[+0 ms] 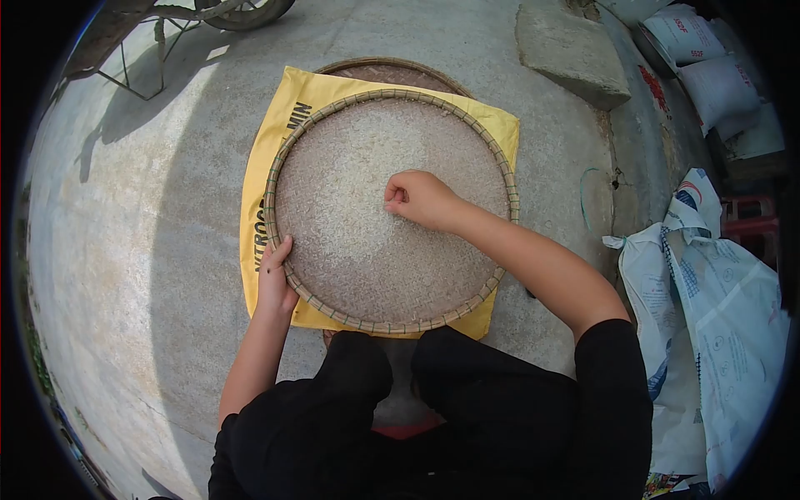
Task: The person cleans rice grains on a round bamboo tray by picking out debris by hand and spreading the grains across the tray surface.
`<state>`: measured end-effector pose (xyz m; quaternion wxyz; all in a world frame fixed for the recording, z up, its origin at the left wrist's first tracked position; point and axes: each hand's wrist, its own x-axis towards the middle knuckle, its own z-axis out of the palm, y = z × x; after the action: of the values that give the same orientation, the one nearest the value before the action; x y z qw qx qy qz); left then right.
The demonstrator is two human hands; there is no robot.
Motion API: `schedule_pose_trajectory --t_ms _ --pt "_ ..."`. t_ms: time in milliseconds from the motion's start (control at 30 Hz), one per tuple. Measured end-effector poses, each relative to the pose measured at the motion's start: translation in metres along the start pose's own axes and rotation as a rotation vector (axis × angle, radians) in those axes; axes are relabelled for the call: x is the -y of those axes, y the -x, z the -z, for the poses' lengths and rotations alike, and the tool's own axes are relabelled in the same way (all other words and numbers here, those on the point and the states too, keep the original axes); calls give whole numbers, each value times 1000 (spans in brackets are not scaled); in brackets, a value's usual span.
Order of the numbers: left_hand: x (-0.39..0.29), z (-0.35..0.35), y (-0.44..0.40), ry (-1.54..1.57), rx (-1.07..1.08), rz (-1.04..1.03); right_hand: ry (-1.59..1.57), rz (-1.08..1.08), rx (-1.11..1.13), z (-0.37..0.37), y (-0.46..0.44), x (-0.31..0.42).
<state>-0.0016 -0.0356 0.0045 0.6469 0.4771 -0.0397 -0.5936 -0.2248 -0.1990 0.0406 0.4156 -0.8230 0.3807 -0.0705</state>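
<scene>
A round woven tray (392,292) with a bamboo rim lies over a yellow sack (260,167) with black lettering. Pale grains like rice (358,167) are spread over its middle, thinner towards the lower part. My left hand (277,279) grips the tray's rim at the lower left. Above the grains, right of the tray's middle, my right hand (417,200) is closed with thumb and fingertips together; what is between them is too small to tell. Behind the sack shows the edge of another woven tray (400,68).
White sacks (725,308) lie at the right, near a red plastic object (750,221). A concrete block (571,50) stands at the upper right, with filled bags (721,87) beyond it. A wheel (246,12) and metal frame are at the upper left.
</scene>
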Motion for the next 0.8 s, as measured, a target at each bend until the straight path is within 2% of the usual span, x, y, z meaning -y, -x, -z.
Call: schedule_pose_trajectory --t_ms 200,400,600,667,700,767,800 --pt "0 -7 3 -18 33 18 39 -89 56 -5 1 -2" --pt "0 -9 9 -40 36 -1 49 25 87 8 23 -7" --pt "2 -5 7 -29 2 6 138 -292 599 77 79 -18" --pt "3 -4 6 -41 -7 0 282 -419 654 91 99 -36" --pt "4 -2 4 -2 -4 17 283 -417 654 95 103 -35" --pt "5 -2 3 34 3 37 580 -445 559 102 108 -28" --pt "4 -5 5 15 -43 43 578 -448 556 101 109 -28"
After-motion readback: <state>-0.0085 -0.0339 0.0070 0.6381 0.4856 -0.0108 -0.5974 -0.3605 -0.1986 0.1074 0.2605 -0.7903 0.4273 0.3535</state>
